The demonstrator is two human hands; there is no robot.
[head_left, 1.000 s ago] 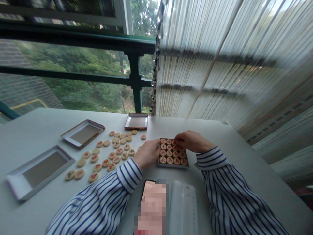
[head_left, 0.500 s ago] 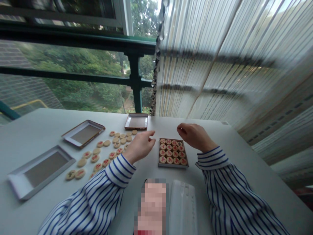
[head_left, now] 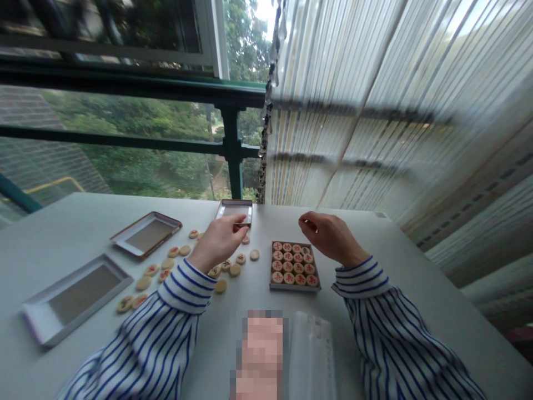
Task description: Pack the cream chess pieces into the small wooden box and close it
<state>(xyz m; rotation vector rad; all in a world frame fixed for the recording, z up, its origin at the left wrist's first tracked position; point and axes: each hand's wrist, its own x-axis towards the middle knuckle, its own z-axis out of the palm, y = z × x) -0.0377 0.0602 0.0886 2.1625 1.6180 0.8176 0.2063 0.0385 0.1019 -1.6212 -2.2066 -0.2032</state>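
My left hand [head_left: 219,240] hovers over loose xiangqi pieces, its fingers apart and nothing visible in them. Several round wooden discs lie around it, among them a plain one [head_left: 254,255] and a marked one [head_left: 240,259]; my hand and sleeve hide others. At the right, a shallow box [head_left: 295,288] holds rows of pieces, mostly with red characters and a dark-marked one [head_left: 305,251] in the far right corner. Just beyond that corner, my right hand [head_left: 327,233] is closed with curled fingers; whatever they may hold is hidden.
Open box parts stand at the left: a white tray [head_left: 35,328], a brown-rimmed lid [head_left: 144,256] and a smaller lid [head_left: 234,202] at the back. A translucent white case [head_left: 312,355] lies near me beside a pixelated patch. Windows and a strand curtain [head_left: 333,128] border the table.
My left hand has moved left, away from the box, uncovering several loose pieces to its right. My right hand stays near the box's far corner, still closed. The view has tilted slightly.
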